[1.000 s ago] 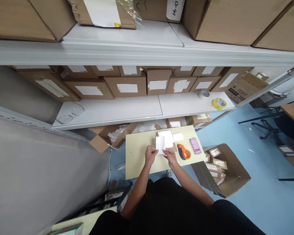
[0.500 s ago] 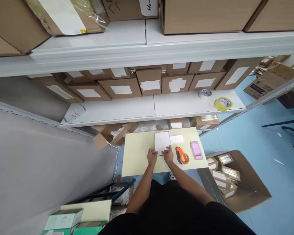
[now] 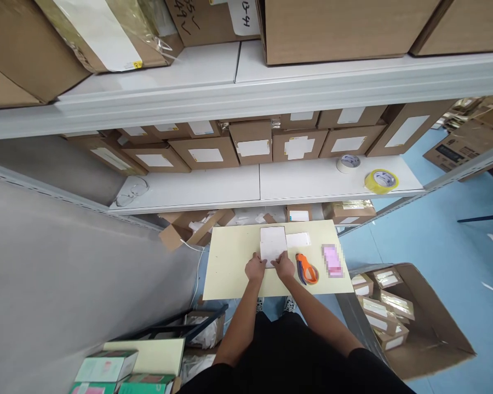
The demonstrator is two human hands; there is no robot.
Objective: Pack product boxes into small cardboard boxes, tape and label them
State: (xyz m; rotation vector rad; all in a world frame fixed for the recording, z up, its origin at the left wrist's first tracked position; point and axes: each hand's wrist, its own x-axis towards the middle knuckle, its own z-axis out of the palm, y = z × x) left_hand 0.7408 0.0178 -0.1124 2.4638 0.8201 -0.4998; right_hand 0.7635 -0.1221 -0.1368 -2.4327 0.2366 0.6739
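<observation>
Head view: the white sheet lies between and just beyond my left hand and right hand, on the tabletop. Fingers loosely curled, both touch its near corners; I cannot tell whether they pinch. It looks flat, rectangular and papery, the tabletop smooth, pale yellow.

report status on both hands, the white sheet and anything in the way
Left hand, right hand at near corners of white sheet. Sheet lying flat. Orange tape dispenser beside right hand, clear of sheet.
</observation>
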